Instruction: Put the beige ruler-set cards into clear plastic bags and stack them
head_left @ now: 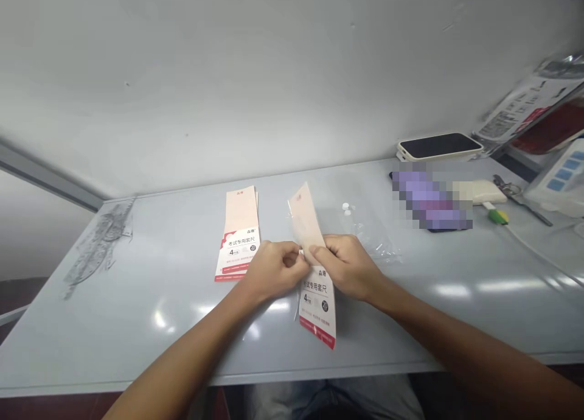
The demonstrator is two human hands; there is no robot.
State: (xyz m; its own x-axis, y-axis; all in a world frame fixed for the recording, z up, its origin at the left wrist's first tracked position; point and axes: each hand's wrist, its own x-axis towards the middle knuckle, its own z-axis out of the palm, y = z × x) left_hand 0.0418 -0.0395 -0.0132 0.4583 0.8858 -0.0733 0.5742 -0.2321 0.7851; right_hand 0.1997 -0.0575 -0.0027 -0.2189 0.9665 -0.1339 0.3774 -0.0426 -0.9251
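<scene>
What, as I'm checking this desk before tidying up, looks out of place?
A crumpled clear plastic wrapper lies loose on the desk near small white bits, looking like litter. The packets in the stack also sit slightly fanned, not squared.

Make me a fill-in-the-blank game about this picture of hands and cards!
The printed card is held by ____ hands, the left hand and the right hand.
A pile of matching cards lies to the ____ of it.
The phone lies near the ____ far corner of the desk.

Answers: two; left; right.
</scene>
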